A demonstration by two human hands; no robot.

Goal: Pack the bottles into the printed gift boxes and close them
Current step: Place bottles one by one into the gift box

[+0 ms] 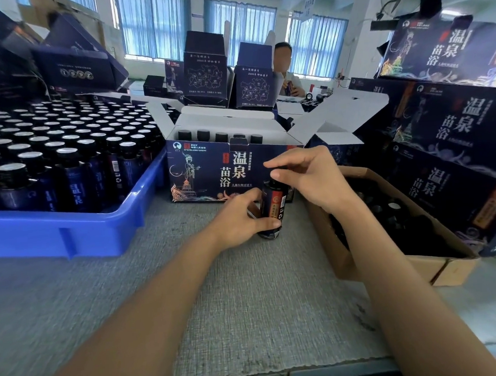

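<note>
1. Two hands hold one glossy dark cylindrical bottle with a red label [272, 208]. Your left hand [242, 217] curls round its body and your right hand [307, 175] pinches its top, low over the grey woven mat [248, 304].
2. The bottle is slick and round, so it may slip if either grip loosens.
3. Just behind stands the open navy printed cardboard gift box [211, 172]. Its thin white flaps may crease if the bottle snags them.

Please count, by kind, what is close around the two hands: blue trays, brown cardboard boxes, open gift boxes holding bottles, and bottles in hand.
Blue tray: 1
Brown cardboard box: 1
Open printed gift box with bottles inside: 1
Bottle, gripped by left hand and right hand: 1
Total: 4
</note>
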